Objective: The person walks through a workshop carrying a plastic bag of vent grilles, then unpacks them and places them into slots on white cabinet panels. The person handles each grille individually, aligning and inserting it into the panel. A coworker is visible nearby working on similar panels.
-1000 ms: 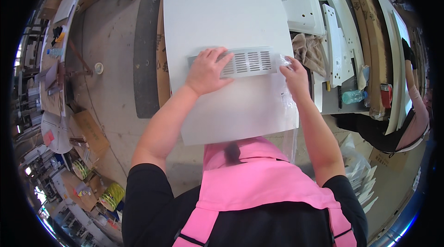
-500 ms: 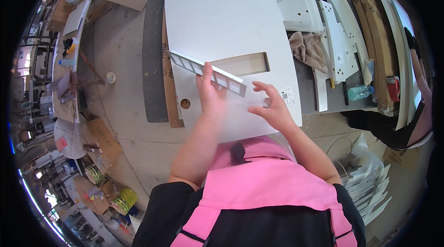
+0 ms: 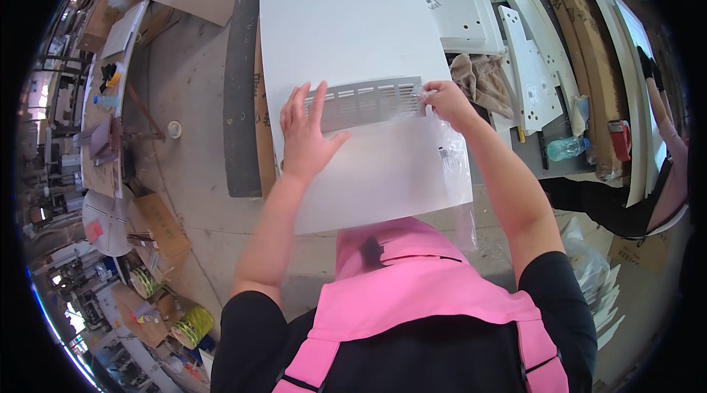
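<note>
A grey slotted vent grille (image 3: 368, 98) lies over the place of the rectangular cutout in the white panel (image 3: 346, 18). My left hand (image 3: 308, 134) rests with its fingers spread at the grille's left end, thumb pointing right. At the other end, my right hand (image 3: 448, 103) is closed in a pinch on a clear plastic film (image 3: 455, 165). The film hangs down along the panel's right side and past its near edge. Whether the grille sits down in the cutout or only on top of it, I cannot tell.
Right of the panel lie a brown rag (image 3: 482, 84), white drilled boards (image 3: 526, 62), a plastic bottle (image 3: 567, 149) and a red tape dispenser (image 3: 620, 141). Long cardboard boxes (image 3: 585, 62) stand beyond. At the far right is another person's arm (image 3: 663, 110). Leftward, a cluttered workbench (image 3: 110, 135).
The grille went from tilted in my left hand to lying over the cutout. My left hand moved left and spread its fingers; my right hand moved up and right and pinches the film.
</note>
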The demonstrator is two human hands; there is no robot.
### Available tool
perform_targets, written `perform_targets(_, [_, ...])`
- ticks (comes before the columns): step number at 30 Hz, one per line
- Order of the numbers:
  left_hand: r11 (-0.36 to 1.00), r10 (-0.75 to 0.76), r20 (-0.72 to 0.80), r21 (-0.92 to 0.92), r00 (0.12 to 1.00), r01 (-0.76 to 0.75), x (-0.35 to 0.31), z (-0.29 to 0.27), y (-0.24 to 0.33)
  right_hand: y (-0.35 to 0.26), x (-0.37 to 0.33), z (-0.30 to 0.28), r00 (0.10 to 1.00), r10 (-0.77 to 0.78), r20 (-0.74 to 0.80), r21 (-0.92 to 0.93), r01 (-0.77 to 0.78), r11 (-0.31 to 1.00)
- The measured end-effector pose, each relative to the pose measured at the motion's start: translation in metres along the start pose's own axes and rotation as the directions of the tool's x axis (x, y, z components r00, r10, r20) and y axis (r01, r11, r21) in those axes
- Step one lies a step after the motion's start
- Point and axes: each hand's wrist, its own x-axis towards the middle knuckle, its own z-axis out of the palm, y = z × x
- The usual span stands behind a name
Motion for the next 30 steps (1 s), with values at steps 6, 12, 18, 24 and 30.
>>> perform_targets(6, [0.979,0.125,0.346,0.107,0.930,-0.171,0.028,0.012,-0.021,-0.003,0.020,0.002,0.995,-0.066,0.081,-0.245,0.083,0.966])
perform_targets(12, [0.960,0.222,0.262,0.109,0.939,-0.257,0.025,0.029,-0.022,-0.008,0.017,0.000,0.992,-0.099,-0.073,-0.510,0.049,0.859])
perform_targets(18, [0.929,0.303,0.231,0.146,0.925,-0.340,0.030,0.036,-0.024,-0.012,0.012,0.001,0.986,-0.113,-0.120,-0.581,0.022,0.814])
perform_targets(24, [0.939,0.272,0.201,0.156,0.941,-0.305,0.028,0.040,-0.017,-0.015,0.012,0.001,0.985,-0.072,-0.156,-0.636,-0.045,0.771])
perform_targets(30, [0.948,0.278,0.249,0.082,0.928,-0.306,0.026,0.032,-0.024,-0.001,0.003,0.004,0.954,-0.220,-0.206,-0.602,0.054,0.797])
